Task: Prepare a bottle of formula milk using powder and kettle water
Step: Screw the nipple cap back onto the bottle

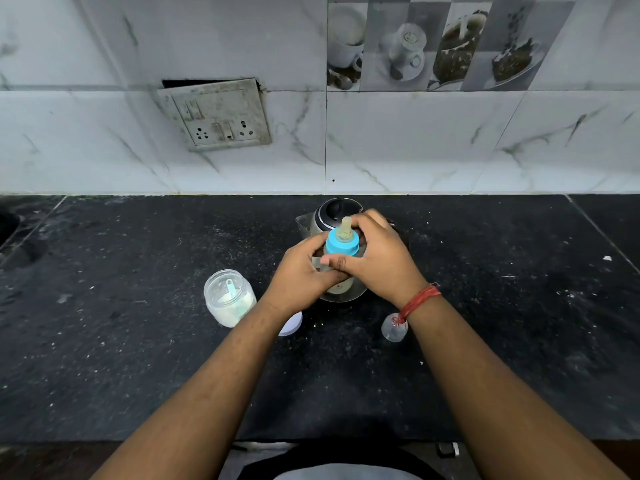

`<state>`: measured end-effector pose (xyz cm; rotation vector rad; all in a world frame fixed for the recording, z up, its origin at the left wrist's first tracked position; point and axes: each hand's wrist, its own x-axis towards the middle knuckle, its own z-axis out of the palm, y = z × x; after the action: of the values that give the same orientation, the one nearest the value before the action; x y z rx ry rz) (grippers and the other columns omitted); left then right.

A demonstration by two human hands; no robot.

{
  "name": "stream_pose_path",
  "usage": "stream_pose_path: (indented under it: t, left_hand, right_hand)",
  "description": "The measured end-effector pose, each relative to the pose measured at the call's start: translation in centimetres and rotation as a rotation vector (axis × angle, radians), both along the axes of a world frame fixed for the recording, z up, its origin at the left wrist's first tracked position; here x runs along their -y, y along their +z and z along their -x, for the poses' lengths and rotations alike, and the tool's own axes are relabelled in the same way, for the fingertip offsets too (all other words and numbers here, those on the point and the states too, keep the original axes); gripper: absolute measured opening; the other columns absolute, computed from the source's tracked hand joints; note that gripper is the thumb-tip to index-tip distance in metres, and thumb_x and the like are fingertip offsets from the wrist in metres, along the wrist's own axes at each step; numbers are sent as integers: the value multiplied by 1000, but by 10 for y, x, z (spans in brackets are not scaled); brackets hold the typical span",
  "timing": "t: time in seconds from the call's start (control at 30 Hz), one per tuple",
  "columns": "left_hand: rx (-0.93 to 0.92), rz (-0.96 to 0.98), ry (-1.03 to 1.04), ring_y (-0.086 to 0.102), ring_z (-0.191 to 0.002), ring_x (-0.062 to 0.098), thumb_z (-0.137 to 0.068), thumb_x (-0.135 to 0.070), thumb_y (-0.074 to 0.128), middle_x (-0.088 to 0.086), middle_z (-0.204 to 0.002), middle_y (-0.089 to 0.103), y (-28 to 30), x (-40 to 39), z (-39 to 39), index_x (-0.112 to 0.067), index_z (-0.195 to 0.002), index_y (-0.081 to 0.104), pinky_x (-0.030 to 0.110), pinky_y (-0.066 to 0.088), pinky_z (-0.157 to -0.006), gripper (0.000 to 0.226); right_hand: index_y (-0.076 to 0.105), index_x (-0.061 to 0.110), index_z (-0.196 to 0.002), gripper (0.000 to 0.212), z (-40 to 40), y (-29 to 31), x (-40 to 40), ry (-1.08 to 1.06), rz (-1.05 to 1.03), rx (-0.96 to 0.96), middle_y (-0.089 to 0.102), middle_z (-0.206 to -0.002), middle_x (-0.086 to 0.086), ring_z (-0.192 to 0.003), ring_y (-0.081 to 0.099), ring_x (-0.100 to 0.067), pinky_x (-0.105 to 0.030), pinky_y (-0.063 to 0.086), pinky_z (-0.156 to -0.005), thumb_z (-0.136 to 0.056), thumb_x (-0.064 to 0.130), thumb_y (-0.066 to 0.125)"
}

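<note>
Both hands hold a baby bottle (341,242) with a blue collar and a yellowish teat above the black counter. My left hand (300,278) wraps the bottle's body from the left. My right hand (379,258) grips around the collar and upper body from the right, a red thread on its wrist. Behind and under the bottle stands a steel kettle (332,211) with a black lid. An open clear jar of white powder (229,297) with a light blue scoop inside stands to the left.
A white jar lid (292,325) lies partly under my left forearm. A clear bottle cap (394,329) lies beside my right wrist. A tiled wall with a socket panel (216,114) rises behind the counter (138,341). The counter's front edge is close to my body.
</note>
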<state>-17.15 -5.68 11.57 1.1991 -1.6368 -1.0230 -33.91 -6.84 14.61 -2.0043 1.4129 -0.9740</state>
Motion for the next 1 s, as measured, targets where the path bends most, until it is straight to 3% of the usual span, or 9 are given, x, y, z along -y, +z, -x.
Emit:
stream_pose_path:
  t: [0.07,0.13,0.2,0.33,0.43,0.57,0.77,0.9,1.0]
  left_hand:
    - [-6,0,-3,69,-102,7,-76,-6,84,-8,-111,74,1,-1,1,-21,-126,69,32,56,-93,55]
    - [-7,1,-17,69,-103,7,-76,-11,87,-9,-110,74,1,-3,2,-24,-125,70,32,56,-93,53]
    - [-2,-13,-36,67,-103,4,-78,-17,89,-15,-108,74,2,-5,0,-29,-121,70,27,54,-92,48]
    - [45,-55,-108,66,-107,0,-78,-20,89,-19,-112,74,4,-5,-3,-30,-126,67,24,51,-97,54]
    - [32,-47,-96,68,-109,6,-78,-22,89,-13,-114,75,6,-6,0,-25,-128,68,31,53,-99,55]
    - [6,-3,-11,68,-99,1,-81,-13,85,-11,-107,75,5,-9,5,-24,-122,70,22,53,-87,46]
    - [76,-37,-95,65,-102,-6,-77,-21,89,-17,-111,74,7,-7,-7,-23,-129,68,11,46,-88,56]
    - [73,-3,-43,65,-95,-6,-79,-20,88,-15,-105,74,7,-9,-2,-24,-124,70,12,46,-83,49]
    - [106,66,59,63,-91,-4,-82,-20,84,-17,-98,70,5,-10,6,-31,-115,69,14,45,-77,38]
  right_hand:
    - [56,26,-99,67,0,3,-3,-64,14,-83,51,-96,13,-90,55,-10,-30,48,-76,-55,73,73]
    - [53,29,-91,61,4,6,-4,-81,16,-126,50,-87,16,-79,51,-5,-31,47,-69,-54,75,70]
    - [56,29,-92,52,12,10,-1,-9,0,-97,52,-88,15,-77,51,-3,-27,44,-67,-62,66,77]
    - [67,23,-122,49,27,16,4,246,-123,-49,53,-103,20,-88,53,6,-13,41,-75,-78,31,86]
    - [67,21,-101,39,19,14,1,138,-64,3,54,-95,14,-79,53,2,-14,40,-71,-72,34,90]
    - [57,18,-91,51,-1,1,-7,-144,13,25,51,-91,11,-74,49,-2,-11,40,-64,-65,48,90]
    - [67,16,-120,42,16,8,-5,188,-98,66,56,-108,2,-91,56,-3,-11,43,-79,-81,22,84]
    - [69,12,-119,41,10,4,-6,90,-35,73,54,-99,9,-81,55,6,-9,41,-73,-82,22,84]
    - [69,10,-119,42,-4,-8,-10,-46,16,110,52,-101,5,-88,56,-3,-19,47,-79,-83,27,82]
